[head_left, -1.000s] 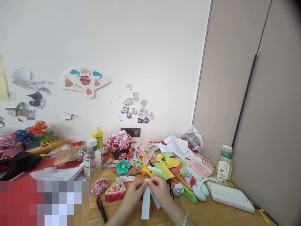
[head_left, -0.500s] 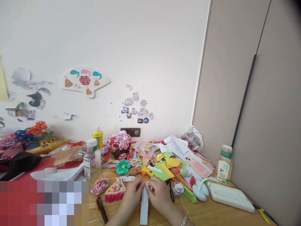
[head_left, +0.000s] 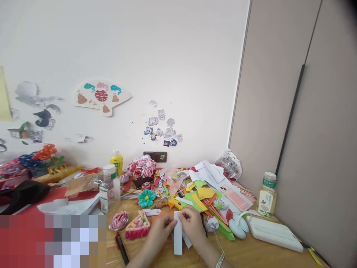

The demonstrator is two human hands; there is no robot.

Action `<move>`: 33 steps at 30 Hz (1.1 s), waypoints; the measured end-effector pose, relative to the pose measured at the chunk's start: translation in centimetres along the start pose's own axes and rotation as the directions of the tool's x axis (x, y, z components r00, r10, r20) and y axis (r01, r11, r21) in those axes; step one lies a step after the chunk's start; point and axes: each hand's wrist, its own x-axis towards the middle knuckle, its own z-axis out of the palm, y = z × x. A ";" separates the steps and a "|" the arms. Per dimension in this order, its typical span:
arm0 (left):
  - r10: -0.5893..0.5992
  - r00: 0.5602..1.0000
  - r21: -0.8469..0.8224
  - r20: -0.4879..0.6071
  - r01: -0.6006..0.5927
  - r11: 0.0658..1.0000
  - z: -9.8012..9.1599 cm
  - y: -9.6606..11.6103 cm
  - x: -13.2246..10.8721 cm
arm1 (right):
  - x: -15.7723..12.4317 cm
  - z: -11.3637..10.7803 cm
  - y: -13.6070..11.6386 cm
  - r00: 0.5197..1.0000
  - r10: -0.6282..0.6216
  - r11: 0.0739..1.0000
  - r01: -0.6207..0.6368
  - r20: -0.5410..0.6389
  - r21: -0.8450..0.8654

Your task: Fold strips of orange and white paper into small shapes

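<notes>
Between my two hands stands a white paper strip (head_left: 177,238), upright over the wooden table. My left hand (head_left: 163,227) pinches its left edge near the top with thumb and fingers. My right hand (head_left: 192,224) is closed on the strip's upper right edge. Behind it, a second slanting piece of white paper shows below my right hand; I cannot tell whether it belongs to the same strip. Left of my hands lie a cake-slice-shaped craft piece (head_left: 137,226) with a pink edge, and a red-and-white paper rose (head_left: 119,220).
Colourful paper scraps (head_left: 199,195) are heaped behind my hands, with a teal flower (head_left: 146,198) to their left. A black-and-red pen (head_left: 122,248) lies at front left. On the right are a white flat device (head_left: 275,232) and a bottle (head_left: 267,195). Clear bottle (head_left: 107,190) stands at left.
The strip has come up and shifted slightly right, and now looks shorter, with a slanting white piece visible behind it. Both hands have moved a little to the right.
</notes>
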 end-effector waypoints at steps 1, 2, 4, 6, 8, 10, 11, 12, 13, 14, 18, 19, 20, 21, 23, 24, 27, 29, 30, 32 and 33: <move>-0.005 1.000 0.008 0.010 0.005 1.000 0.0 0.0 0.0 | 0.0 -0.1 0.0 1.000 0.009 1.000 -0.009 -0.001 0.007; -0.010 1.000 0.014 0.020 0.009 1.000 0.1 0.0 -0.1 | 0.1 -0.1 0.0 1.000 0.015 1.000 -0.015 -0.003 0.015; -0.029 0.998 0.023 0.052 0.028 0.999 0.1 0.0 -0.2 | 0.1 -0.2 0.1 1.000 0.016 0.999 -0.015 -0.021 0.038; -0.048 0.994 0.032 0.097 0.045 0.998 0.2 0.0 -0.3 | 0.2 -0.3 0.1 0.999 0.017 0.998 -0.014 -0.050 0.065; -0.041 0.993 0.044 0.111 0.037 0.998 0.2 0.0 -0.4 | 0.3 -0.4 0.0 0.997 0.023 0.996 -0.018 -0.071 0.083; -0.023 0.995 0.051 0.095 0.018 0.999 0.3 0.0 -0.5 | 0.3 -0.4 -0.1 0.997 0.034 0.996 -0.028 -0.075 0.086; -0.021 0.996 0.050 0.092 0.016 0.999 0.3 0.0 -0.5 | 0.4 -0.5 -0.1 0.996 0.041 0.996 -0.035 -0.075 0.083; -0.025 0.994 0.048 0.104 0.020 0.999 0.4 0.0 -0.5 | 0.4 -0.5 -0.2 0.995 0.052 0.996 -0.046 -0.080 0.076; -0.036 0.992 0.045 0.124 0.030 0.999 0.4 -0.1 -0.5 | 0.5 -0.5 -0.1 0.994 0.066 0.996 -0.060 -0.089 0.069; -0.049 0.988 0.043 0.148 0.043 0.998 0.5 -0.2 -0.6 | 0.5 -0.5 -0.1 0.991 0.082 0.995 -0.075 -0.102 0.066; -0.087 0.978 0.065 0.190 0.076 0.995 0.7 -0.8 -0.6 | 0.6 -0.6 0.3 0.984 0.109 0.992 -0.098 -0.143 0.085; -0.095 0.978 0.069 0.187 0.084 0.994 0.7 -1.0 -0.6 | 0.7 -0.6 0.4 0.983 0.107 0.992 -0.095 -0.149 0.088; -0.106 0.977 0.072 0.187 0.094 0.993 0.7 -1.2 -0.6 | 0.7 -0.6 0.6 0.982 0.110 0.991 -0.097 -0.155 0.090; -0.113 0.976 0.073 0.186 0.101 0.992 0.7 -1.3 -0.6 | 0.7 -0.7 0.7 0.979 0.118 0.990 -0.104 -0.163 0.091; -0.118 0.977 0.075 0.180 0.106 0.991 0.7 -1.5 -0.5 | 0.7 -0.7 0.9 0.973 0.145 0.987 -0.128 -0.182 0.100; -0.114 0.978 0.076 0.172 0.103 0.992 0.7 -1.6 -0.4 | 0.7 -0.8 1.0 0.970 0.157 0.984 -0.138 -0.188 0.110; -0.101 0.983 0.095 0.152 0.087 0.992 0.7 -1.3 -0.4 | 0.7 -0.8 1.1 0.967 0.171 0.978 -0.144 -0.191 0.149; -0.083 0.986 0.135 0.145 0.064 0.989 0.5 -0.9 -0.6 | 0.7 -0.8 1.0 0.970 0.166 0.977 -0.137 -0.179 0.164; -0.053 0.990 0.170 0.132 0.030 0.985 0.5 -0.5 -0.7 | 0.7 -0.9 0.9 0.972 0.162 0.978 -0.135 -0.172 0.160; 0.031 0.998 0.261 0.052 -0.043 0.964 0.3 0.1 -1.0 | 0.7 -0.9 0.6 0.976 0.146 0.983 -0.125 -0.160 0.135; 0.073 0.997 0.297 0.029 -0.078 0.952 0.2 0.4 -1.1 | 0.6 -0.9 0.3 0.979 0.134 0.986 -0.116 -0.154 0.119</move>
